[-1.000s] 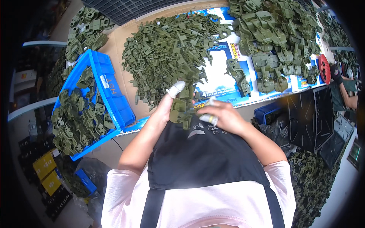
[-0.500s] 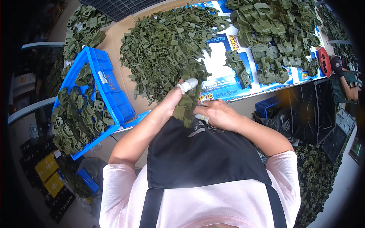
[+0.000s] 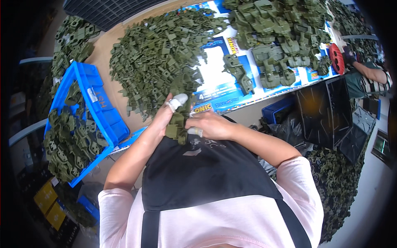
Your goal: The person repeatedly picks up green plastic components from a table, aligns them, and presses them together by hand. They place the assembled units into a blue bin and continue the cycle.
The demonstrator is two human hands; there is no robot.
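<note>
Close in front of my apron, an olive-green moulded plastic part (image 3: 177, 127) is gripped between my two hands. My left hand (image 3: 164, 117) wraps its left side, the white-covered thumb lying over the top. From the right, my right hand (image 3: 211, 125) closes on the part's edge with curled fingers; at least one finger wears a white covering. Just beyond the hands spreads a big heap of small green plastic pieces (image 3: 153, 58). A single longer green part (image 3: 238, 73) lies apart on the printed blue-and-white sheet (image 3: 213, 62). Fingers hide some of the held part.
A tilted blue crate (image 3: 105, 107) with larger green parts (image 3: 70, 140) stands at left. Large green shells (image 3: 273, 37) are piled at far right, near a red oval object (image 3: 337, 58). Black crates (image 3: 322, 113) stand below the table's right edge. Another person's arm (image 3: 370, 72) shows at right.
The whole view has shifted, so the table and heaps appear farther left. Both hands keep hold of the green part, with little change in their grip.
</note>
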